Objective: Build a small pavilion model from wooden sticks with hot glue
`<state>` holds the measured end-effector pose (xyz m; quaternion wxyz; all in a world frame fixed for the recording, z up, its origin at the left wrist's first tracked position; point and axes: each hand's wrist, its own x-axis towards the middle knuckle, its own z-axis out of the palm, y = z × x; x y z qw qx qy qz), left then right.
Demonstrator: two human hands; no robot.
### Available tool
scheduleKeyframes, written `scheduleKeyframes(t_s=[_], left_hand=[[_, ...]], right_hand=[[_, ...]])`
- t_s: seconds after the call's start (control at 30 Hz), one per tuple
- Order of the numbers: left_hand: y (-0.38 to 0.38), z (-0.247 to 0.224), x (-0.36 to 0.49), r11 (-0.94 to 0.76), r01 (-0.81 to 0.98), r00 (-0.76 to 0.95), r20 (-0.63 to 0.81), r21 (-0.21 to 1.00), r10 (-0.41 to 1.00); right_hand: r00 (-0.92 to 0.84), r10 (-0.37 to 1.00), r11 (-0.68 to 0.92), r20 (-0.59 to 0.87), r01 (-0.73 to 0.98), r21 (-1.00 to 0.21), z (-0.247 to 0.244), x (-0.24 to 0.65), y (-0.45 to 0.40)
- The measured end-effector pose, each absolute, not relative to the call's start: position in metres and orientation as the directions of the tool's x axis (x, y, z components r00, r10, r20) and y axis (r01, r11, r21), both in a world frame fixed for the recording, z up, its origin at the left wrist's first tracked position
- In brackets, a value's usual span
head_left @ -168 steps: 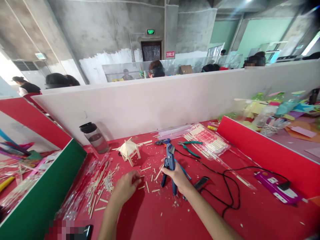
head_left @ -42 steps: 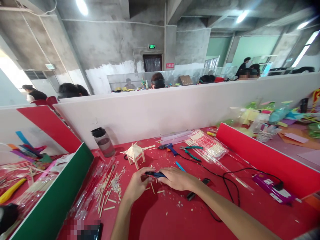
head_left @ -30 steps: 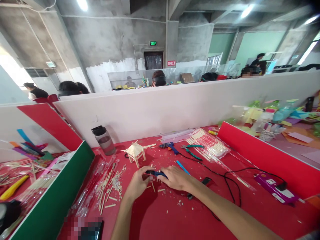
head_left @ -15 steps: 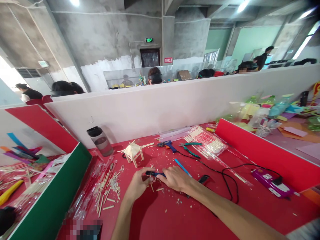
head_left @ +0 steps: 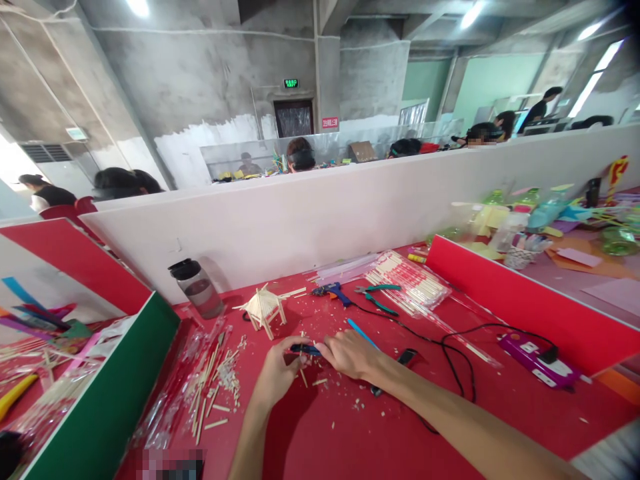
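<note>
My right hand (head_left: 347,353) is closed round a dark blue tool (head_left: 306,349), whose dark tip points left. At that tip, my left hand (head_left: 283,367) has its fingers curled in; what lies between them is too small to make out. Just beyond the hands stands a small stick model (head_left: 263,310) with a pointed roof and legs. Cut stick pieces (head_left: 216,423) and small chips lie left of my left hand, and more bits are scattered below both hands on the red table (head_left: 320,440).
Behind are a blue glue gun (head_left: 335,292), green-handled pliers (head_left: 383,298) and bundled sticks (head_left: 410,280). A bottle (head_left: 197,287) stands at back left. A purple power strip (head_left: 540,360) with a black cable lies right. Green (head_left: 105,393) and red (head_left: 520,307) dividers flank the table.
The view has shifted slightly. My hands stay close together at the same spot, with the tool still in my right hand.
</note>
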<state>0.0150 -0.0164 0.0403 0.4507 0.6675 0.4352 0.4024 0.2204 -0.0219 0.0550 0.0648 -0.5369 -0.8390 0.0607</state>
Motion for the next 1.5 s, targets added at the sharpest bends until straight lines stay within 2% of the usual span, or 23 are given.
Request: scheduleKeyframes(t_s=[0.43, 0.63, 0.8, 1.0, 1.17, 1.5], left_hand=[[-0.018, 0.044, 0.019, -0.251, 0.260, 0.272, 0.179, 0.932, 0.945], [-0.017, 0.046, 0.022, -0.226, 0.259, 0.261, 0.157, 0.939, 0.952], [-0.014, 0.041, 0.019, -0.256, 0.265, 0.248, 0.191, 0.930, 0.950], [-0.013, 0.039, 0.012, -0.181, 0.227, 0.299, 0.109, 0.957, 0.948], [-0.013, 0.042, 0.011, -0.163, 0.189, 0.315, 0.097, 0.968, 0.944], [-0.010, 0.034, 0.008, -0.110, 0.149, 0.310, 0.059, 0.983, 0.949]], right_hand=[[-0.433, 0.901, 0.430, 0.020, 0.890, -0.150, 0.049, 0.223, -0.014], [-0.445, 0.894, 0.448, 0.053, 0.886, -0.116, 0.047, 0.225, -0.011], [-0.460, 0.884, 0.467, 0.084, 0.879, -0.099, 0.049, 0.226, -0.011], [-0.478, 0.872, 0.487, 0.103, 0.867, -0.106, 0.054, 0.225, -0.014], [-0.480, 0.871, 0.491, 0.107, 0.857, -0.154, 0.060, 0.224, -0.018], [-0.480, 0.877, 0.470, 0.022, 0.847, -0.250, 0.064, 0.225, -0.017]])
